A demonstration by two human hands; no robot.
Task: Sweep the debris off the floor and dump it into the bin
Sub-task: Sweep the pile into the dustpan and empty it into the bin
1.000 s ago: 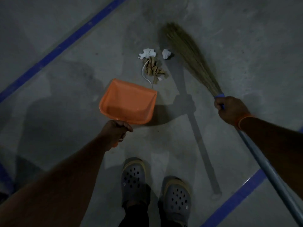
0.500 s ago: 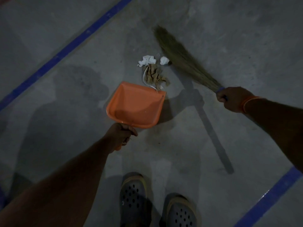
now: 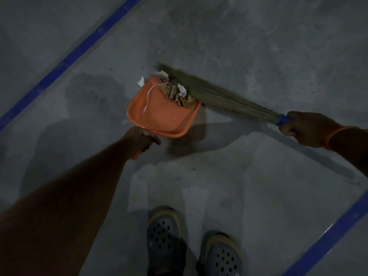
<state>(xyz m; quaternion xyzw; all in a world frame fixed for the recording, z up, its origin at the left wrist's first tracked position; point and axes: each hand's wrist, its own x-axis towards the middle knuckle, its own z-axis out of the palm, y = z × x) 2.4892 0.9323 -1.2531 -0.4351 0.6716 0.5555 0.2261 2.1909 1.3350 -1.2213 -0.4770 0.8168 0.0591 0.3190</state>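
Left hand [image 3: 142, 139] at 7 o'clock of the orange dustpan [image 3: 161, 114]: grip closed around the pan's handle, pan mouth low to the grey floor [image 3: 258, 46]. Right hand [image 3: 306, 129] at 3 o'clock: grip closed around the blue collar of the broom [image 3: 219, 96], bristles pressed against the pan mouth. Debris [image 3: 175, 92] of paper scraps and brown bits heaped on the pan's lip at 12 o'clock, one white scrap [image 3: 141, 83] just outside the rim.

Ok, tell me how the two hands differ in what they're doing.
The left hand grips the orange dustpan by its handle; the right hand grips the broom at its blue collar. The left reaches forward at centre, the right comes from the side. Both are curled round a tool.
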